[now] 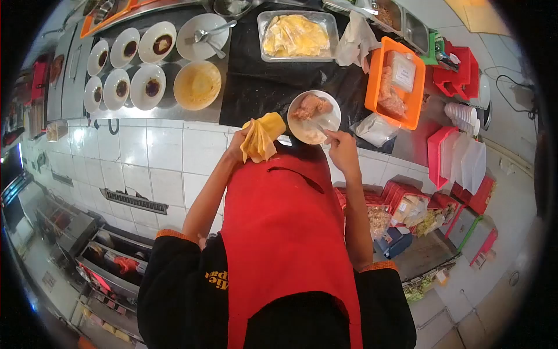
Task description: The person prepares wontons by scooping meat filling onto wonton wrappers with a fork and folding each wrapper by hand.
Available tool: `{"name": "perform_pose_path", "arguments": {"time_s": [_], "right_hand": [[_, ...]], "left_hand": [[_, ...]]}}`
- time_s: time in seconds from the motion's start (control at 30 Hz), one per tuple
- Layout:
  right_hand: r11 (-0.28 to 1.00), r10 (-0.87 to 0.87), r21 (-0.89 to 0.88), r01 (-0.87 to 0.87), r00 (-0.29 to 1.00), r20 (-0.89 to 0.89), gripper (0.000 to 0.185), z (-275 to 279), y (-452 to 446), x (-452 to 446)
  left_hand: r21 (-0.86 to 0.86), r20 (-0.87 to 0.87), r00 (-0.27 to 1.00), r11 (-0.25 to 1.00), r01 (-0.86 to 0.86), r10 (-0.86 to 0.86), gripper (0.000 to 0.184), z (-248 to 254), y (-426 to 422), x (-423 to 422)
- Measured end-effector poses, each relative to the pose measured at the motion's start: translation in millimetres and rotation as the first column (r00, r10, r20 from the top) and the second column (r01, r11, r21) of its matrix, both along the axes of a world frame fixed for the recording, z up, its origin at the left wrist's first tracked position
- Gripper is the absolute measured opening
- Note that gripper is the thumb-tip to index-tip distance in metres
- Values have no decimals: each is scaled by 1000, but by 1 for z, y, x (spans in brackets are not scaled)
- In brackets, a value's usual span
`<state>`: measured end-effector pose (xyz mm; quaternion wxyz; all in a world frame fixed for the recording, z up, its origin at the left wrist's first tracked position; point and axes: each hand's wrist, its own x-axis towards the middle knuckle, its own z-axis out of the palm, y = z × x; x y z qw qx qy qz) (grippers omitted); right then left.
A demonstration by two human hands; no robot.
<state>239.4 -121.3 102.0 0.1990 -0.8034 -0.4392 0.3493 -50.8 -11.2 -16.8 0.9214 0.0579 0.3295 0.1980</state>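
My left hand (237,146) is closed around a floppy stack of yellow dough wrappers (260,139), which fan out and droop over the fingers in front of the red apron. My right hand (343,150) grips a slim utensil (321,129), whose far end rests inside a white bowl (297,131); its exact kind is hard to make out. Pinkish minced meat (313,106) is heaped toward the far side of that bowl, with smears nearer me. The bowl sits at the counter's front edge, to the right of the wrappers.
A clear tray (274,57) of floured yellow wrappers stands at the back. To the right is an orange tray (420,87) with meat and packets beside a plastic bag (375,129). Several bowls with dark sauce (152,87) and a yellow-stained bowl (197,86) line the left.
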Motion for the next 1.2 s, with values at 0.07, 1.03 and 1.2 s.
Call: {"name": "perform_pose_path", "arguments": {"time_s": [0.07, 1.03, 1.2], "right_hand": [[1000, -10, -14, 11, 998, 55, 28, -8, 3, -13], [990, 131, -92, -107, 942, 308, 19, -7, 43, -37], [975, 220, -95, -202, 936, 274, 25, 1, 33, -31]], "left_hand": [[-92, -49, 999, 996, 11, -16, 52, -8, -7, 4], [-119, -11, 1000, 993, 16, -17, 54, -9, -11, 19], [-151, 61, 998, 988, 13, -4, 56, -16, -11, 21]]}}
